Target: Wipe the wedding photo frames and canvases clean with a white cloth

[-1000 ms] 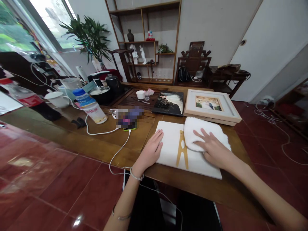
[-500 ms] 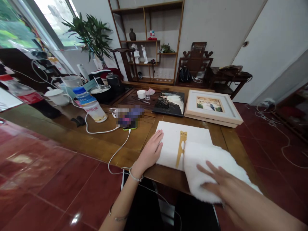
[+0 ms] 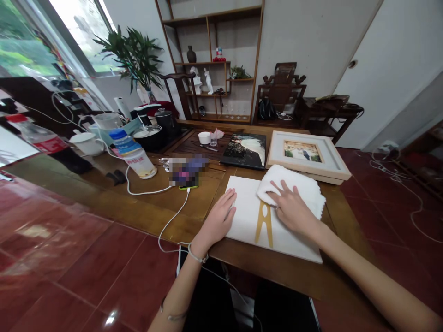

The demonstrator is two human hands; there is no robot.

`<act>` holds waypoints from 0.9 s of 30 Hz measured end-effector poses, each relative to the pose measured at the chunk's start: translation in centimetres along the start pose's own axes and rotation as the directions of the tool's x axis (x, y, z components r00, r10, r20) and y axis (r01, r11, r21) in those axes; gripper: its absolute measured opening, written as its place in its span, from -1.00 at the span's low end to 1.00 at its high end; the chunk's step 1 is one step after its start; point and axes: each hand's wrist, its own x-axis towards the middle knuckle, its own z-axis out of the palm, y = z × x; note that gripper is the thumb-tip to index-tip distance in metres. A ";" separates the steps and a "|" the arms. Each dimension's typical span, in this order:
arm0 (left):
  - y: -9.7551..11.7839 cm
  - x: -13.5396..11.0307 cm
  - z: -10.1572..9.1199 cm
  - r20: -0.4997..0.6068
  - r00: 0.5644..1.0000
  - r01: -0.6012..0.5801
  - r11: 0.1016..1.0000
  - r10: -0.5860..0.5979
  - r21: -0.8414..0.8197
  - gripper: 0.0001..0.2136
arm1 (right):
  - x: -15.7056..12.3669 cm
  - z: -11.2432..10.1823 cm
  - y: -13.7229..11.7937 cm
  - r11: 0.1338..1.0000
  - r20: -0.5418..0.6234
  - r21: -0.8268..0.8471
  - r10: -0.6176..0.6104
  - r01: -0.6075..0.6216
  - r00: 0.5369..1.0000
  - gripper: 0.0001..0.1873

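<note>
A white board (image 3: 242, 212) lies flat near the table's front edge, with a gold figure (image 3: 264, 223) on its face. The figure's upper part is hidden under a fluffy white towel (image 3: 308, 182). My right hand (image 3: 292, 205) has hold of the towel from above, its fingers partly spread and pressed into the pile. The towel covers the board's far right part and reaches past its edge. My left hand (image 3: 219, 219) rests along the board's left edge, fingers stretched out, holding nothing.
Behind the board lie a dark wedding photo panel (image 3: 244, 150) and a pale framed picture (image 3: 311, 154). A phone (image 3: 188, 173) with a white charging cable (image 3: 173, 221) is to the left. Farther left stand a drink bottle (image 3: 133, 154), a white cup (image 3: 86, 144) and a cola bottle (image 3: 51, 145).
My right hand and the towel have moved away from me, from the board's near right side to its far edge. The figure's lower part is now uncovered. My left hand stays in place.
</note>
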 end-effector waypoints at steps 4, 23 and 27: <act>0.1 0.0 0.0 0.005 1.000 0.001 1.000 -0.001 0.003 -0.59 | -4.3 -0.6 -3.7 0.998 0.108 0.013 -0.065 0.064 0.992 -0.35; 0.2 -0.1 -0.2 0.029 1.000 0.013 1.000 -0.013 -0.010 -0.58 | 1.5 0.0 -0.5 0.988 -0.034 0.053 -0.144 0.146 0.989 -0.33; 0.3 -0.1 -0.2 0.023 0.999 0.022 1.000 -0.022 -0.014 -0.59 | -2.9 -0.5 -4.5 0.985 0.009 0.007 -0.174 0.174 0.985 -0.47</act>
